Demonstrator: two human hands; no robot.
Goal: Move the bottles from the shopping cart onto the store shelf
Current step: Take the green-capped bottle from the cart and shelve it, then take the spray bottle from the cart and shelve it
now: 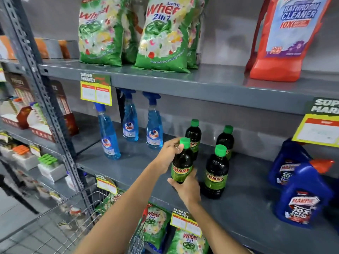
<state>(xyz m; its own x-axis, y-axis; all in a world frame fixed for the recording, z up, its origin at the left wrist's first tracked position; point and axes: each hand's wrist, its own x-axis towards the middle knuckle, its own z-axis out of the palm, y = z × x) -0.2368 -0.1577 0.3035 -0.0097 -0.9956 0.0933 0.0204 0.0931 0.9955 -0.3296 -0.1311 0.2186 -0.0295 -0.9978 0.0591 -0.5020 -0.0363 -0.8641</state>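
A dark Sunny bottle [182,163] with a green cap and green label is held upright just over the grey store shelf [139,167]. My left hand [169,151] grips its neck and shoulder from the left. My right hand [187,187] cups its base from below and in front. Three more Sunny bottles stand on the shelf: one [217,173] to the right, one [193,133] right behind and one [225,142] at the back right. The wire shopping cart [73,217] is at the lower left, below my arms; what it holds is blurred.
Three blue Colin spray bottles [131,123] stand left on the same shelf. Blue Harpic bottles [300,195] stand at the right. The shelf above carries green Wheel detergent bags [163,33] and a red bathroom cleaner pouch [286,37]. A slotted steel upright [45,99] rises at the left.
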